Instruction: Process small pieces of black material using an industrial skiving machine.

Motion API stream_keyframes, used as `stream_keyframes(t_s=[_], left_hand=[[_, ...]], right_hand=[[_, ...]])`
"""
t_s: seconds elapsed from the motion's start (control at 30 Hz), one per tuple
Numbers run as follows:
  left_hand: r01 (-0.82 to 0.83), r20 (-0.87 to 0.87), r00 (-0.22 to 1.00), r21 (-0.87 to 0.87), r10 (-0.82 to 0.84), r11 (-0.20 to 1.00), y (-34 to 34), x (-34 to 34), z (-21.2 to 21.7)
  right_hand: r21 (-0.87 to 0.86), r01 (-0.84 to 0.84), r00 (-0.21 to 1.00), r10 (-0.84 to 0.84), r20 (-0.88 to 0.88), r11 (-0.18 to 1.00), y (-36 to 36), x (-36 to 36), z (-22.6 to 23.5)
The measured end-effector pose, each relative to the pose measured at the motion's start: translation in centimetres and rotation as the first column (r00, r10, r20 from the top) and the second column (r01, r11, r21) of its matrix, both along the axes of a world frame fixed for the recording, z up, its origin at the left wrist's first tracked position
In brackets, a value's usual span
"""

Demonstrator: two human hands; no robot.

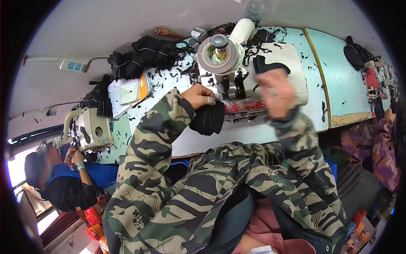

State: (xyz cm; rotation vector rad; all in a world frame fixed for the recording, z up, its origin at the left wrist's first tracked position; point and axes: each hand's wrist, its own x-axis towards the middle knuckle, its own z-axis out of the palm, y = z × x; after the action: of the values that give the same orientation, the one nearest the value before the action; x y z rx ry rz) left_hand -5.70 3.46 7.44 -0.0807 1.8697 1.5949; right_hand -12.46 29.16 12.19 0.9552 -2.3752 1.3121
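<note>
While the left hand (198,96) is pinching a curved black piece of soft-looking material (208,120) near the white worktop's (186,146) front edge, the right hand (277,93) is blurring, its grip unclear; the piece is probably feeling light and flexible, favouring a pinch along its upper edge.

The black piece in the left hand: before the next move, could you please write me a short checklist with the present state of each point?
1. Left hand has hold of the black piece: ok, fingers are closed on its upper part.
2. Right hand is empty: cannot tell, it is blurred.
3. Curved black piece is apart from the held one: ok, it lies on the machine.
4. Table is free of scraps: not ok, dark bits are scattered.
</note>
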Motion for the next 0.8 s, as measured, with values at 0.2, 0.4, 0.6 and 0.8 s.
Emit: stream_keyframes(t_s=[0.2,0.4,0.6,0.8], left_hand=[[-0.091,-0.173,0.985,-0.463,0.010,0.882,2.4,-0.8,-0.4],[-0.032,-0.048,0.999,-0.250,0.021,0.968,1.4,-1.2,-0.9],[0.002,0.002,1.000,-0.020,-0.002,1.000,0.0,0.2,0.2],[-0.151,-0.225,0.973,-0.486,0.044,0.861,3.0,-0.3,0.9]], right_hand=[[0.327,-0.128,0.992,0.122,0.040,0.936,1.9,-1.3,-0.5],[0.377,-0.154,0.984,0.109,0.138,0.913,-1.7,2.7,-3.0],[0.010,-0.145,0.979,0.141,0.150,0.989,-0.1,-0.3,-0.7],[0.364,-0.123,0.990,0.139,-0.018,0.923,1.3,-2.2,-1.1]])
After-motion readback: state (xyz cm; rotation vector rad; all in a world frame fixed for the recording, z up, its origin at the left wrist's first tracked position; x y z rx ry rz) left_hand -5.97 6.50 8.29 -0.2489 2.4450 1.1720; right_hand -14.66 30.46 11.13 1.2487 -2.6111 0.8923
